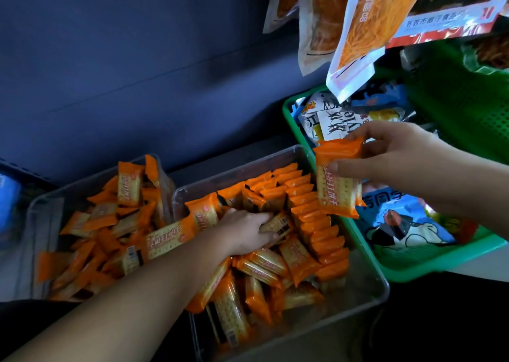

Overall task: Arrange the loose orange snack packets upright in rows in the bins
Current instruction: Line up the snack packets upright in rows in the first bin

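With the right hand (399, 155) pinching an orange packet (337, 188) between thumb and fingers above the clear bin (381, 279), I'd slot it upright against the standing row (316, 218) while the left hand (245, 229), curled round a loose packet (278, 225), holds the heap back.

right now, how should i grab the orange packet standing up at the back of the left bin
Pinch the upright packet by its top crimped edge, coming straight down from above: it stands tall over the heap, its lower end buried.

Bare near-right corner of the clear bin (355, 298); hanging pouches (369, 23) low over the green basket (429, 269).
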`<action>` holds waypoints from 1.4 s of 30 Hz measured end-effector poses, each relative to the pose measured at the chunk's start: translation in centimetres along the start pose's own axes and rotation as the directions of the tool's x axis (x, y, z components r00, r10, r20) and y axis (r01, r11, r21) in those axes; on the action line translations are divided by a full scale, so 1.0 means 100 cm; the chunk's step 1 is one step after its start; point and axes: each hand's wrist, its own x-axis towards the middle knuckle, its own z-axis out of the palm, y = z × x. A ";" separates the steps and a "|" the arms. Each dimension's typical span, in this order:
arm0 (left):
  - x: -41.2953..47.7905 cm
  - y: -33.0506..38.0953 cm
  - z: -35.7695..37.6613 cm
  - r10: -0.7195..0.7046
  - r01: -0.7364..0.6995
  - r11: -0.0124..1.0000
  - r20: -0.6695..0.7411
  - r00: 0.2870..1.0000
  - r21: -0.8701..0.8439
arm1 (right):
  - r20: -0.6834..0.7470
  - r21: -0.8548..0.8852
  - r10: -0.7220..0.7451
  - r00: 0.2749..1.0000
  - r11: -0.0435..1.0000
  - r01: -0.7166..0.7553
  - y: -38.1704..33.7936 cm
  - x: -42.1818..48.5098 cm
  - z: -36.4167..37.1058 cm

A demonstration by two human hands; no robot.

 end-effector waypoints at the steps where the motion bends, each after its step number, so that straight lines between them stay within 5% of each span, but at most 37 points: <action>1: -0.003 0.003 -0.001 0.023 -0.023 0.999 0.025 0.999 0.036 | 0.003 -0.002 0.000 1.000 1.000 0.001 0.000 0.000 0.001; 9: -0.003 0.003 0.000 0.012 -0.013 1.000 0.074 0.997 0.015 | 0.029 -0.009 0.013 1.000 1.000 -0.013 0.000 0.000 0.004; 15: -0.007 0.009 -0.009 -0.013 0.017 0.977 0.020 1.000 -0.212 | 0.031 -0.024 0.020 0.999 1.000 -0.020 0.001 0.000 0.005; 21: -0.016 0.021 -0.015 -0.046 0.047 0.984 0.005 0.999 -0.172 | 0.047 -0.038 0.010 0.999 0.999 -0.008 -0.001 -0.002 0.007; 25: -0.028 0.023 -0.029 -0.087 0.074 0.985 -0.075 0.993 -0.157 | 0.046 -0.063 -0.023 0.999 0.998 0.026 -0.002 -0.003 0.010; 32: -0.068 -0.001 -0.057 -0.185 0.083 0.916 -0.229 0.956 -0.394 | 0.166 -0.101 -0.072 0.984 0.991 0.090 -0.002 0.000 0.023; 42: -0.106 -0.032 -0.053 -0.267 0.114 0.855 -0.240 0.933 -0.507 | 0.220 -0.376 -0.143 0.965 0.900 0.219 0.013 0.030 0.096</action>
